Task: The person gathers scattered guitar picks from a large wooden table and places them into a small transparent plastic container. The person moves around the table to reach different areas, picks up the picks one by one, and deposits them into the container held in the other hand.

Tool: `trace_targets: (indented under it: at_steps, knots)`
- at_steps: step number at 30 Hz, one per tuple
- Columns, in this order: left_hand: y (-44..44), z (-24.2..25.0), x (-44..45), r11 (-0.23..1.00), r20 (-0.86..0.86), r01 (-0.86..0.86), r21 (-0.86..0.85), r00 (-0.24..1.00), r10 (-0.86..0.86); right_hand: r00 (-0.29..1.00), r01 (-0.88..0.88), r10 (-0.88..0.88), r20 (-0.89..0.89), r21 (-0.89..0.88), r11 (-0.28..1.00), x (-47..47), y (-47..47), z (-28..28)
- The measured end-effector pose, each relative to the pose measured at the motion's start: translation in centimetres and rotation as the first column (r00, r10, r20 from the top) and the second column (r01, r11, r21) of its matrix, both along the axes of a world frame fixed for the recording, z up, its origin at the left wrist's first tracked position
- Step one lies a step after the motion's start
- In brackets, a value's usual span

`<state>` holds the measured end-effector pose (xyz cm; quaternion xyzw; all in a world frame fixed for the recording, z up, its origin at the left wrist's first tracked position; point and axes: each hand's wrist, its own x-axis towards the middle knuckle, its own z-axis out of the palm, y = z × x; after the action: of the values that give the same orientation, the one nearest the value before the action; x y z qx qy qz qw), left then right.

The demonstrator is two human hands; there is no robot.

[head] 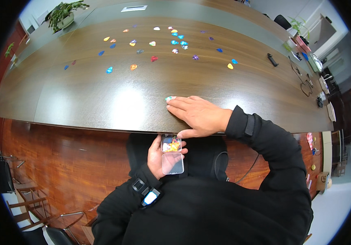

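Note:
My left hand (156, 157) holds a small clear plastic box (162, 146) just below the table's edge. Its hinged transparent lid (173, 163) hangs open towards me, and several colourful guitar picks (172, 146) lie inside. My right hand (198, 114) rests palm down on the wooden table (80, 95), near its front edge, with the thumb over the edge above the box. A green and white guitar pick (170, 98) shows at its fingertips, partly covered by them. Farther back, loose picks are scattered, among them a red one (154, 58), an orange one (133, 67) and a blue one (109, 70).
At the right of the table lie a black clip-like object (272, 60) and a thin black cable (302, 82). A potted plant (65, 21) stands at the far left. Chairs (31, 208) are on the floor at the lower left; a cardboard box (322, 180) is at the right.

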<state>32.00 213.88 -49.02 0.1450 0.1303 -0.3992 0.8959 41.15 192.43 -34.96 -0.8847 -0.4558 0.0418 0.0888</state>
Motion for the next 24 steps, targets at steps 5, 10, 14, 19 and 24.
trace_targets:
  at_steps: [5,10,14,19,24]
  knots:
    - [0.2,0.3,-0.2,0.999,-0.02,-0.017,0.031,1.0,0.017,0.999,0.03,-0.031,0.023,0.01,0.999,0.8,0.2,-0.5]
    - [0.5,0.0,-0.2,0.999,-0.018,-0.027,0.016,0.999,0.028,0.999,0.02,-0.019,0.051,-0.016,1.0,0.5,0.4,-0.9]
    - [0.5,0.0,-0.2,0.999,-0.019,-0.02,-0.028,1.0,0.019,0.997,-0.038,0.039,0.069,-0.012,0.999,-0.9,0.8,-0.5]
    - [0.1,1.2,0.0,0.978,0.003,-0.054,-0.203,0.998,0.056,0.993,-0.112,0.112,0.02,-0.023,0.993,-3.5,1.8,0.1]
    - [-0.3,1.6,-0.1,0.988,-0.046,-0.125,-0.096,0.992,0.121,0.979,-0.201,0.199,-0.043,-0.035,0.979,-5.5,2.5,0.9]
